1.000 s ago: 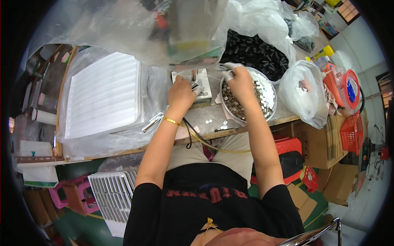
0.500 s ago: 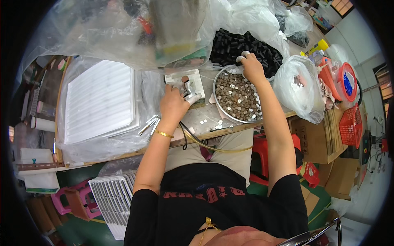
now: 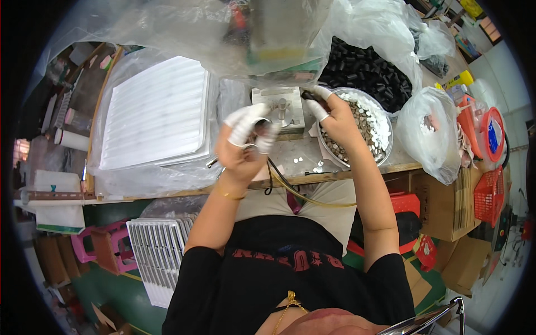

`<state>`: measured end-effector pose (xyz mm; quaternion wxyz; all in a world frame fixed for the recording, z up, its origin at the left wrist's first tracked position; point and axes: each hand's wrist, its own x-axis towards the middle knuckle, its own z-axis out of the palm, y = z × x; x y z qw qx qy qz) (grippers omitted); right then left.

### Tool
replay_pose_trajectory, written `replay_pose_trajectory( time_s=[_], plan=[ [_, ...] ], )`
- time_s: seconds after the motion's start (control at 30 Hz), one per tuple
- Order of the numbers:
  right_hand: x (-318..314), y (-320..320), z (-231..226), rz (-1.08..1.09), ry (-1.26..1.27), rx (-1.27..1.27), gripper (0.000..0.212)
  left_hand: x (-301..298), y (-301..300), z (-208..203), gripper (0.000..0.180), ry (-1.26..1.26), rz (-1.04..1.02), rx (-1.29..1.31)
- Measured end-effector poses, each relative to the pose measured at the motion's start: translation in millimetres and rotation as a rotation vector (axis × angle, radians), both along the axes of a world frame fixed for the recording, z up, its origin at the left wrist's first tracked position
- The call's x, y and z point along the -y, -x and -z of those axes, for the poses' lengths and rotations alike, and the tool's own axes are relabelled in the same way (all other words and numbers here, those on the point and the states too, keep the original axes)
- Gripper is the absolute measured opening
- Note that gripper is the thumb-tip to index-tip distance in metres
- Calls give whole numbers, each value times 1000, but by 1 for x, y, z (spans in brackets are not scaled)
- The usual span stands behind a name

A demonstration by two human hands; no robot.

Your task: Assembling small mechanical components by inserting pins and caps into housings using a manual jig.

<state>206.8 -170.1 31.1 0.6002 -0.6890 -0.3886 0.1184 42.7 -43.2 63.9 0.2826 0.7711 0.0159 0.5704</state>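
My left hand (image 3: 241,146), with white covers on its fingers, is raised just left of the small metal fixture (image 3: 292,118). Its fingers curl around a shiny metal tube (image 3: 261,128), which is blurred by motion. From the fixture's pale plate rises a short metal post. My right hand (image 3: 338,121), also with white fingertip covers, pinches a small black cylinder (image 3: 308,95) right of the post. Beneath that hand and forearm is a round tray (image 3: 392,137) of small brownish and white discs. Behind it lies a pile of black cylinders (image 3: 368,75).
White ribbed trays (image 3: 156,114) are stacked on the left of the bench. Clear plastic sheeting (image 3: 184,25) hangs over the back. A plastic bag (image 3: 427,134) and an orange-red tub (image 3: 492,131) stand at right. A slotted tray stack (image 3: 159,254) sits below the bench.
My left hand has lifted the metal tube off the fixture and turned it toward me. My right hand has come left from the black pile with a black cylinder. The view has shifted.
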Motion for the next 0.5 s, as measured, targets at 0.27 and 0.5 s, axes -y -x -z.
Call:
replay_pose_trajectory(
  time_s=[0.27,0.5],
  plan=[
    [-43,18,-33,-21,318,117,32,-63,62,73,31,-161,-462,-986],
    [-48,19,-30,31,425,468,23,-36,40,47,34,133,-365,-695]
  ],
)
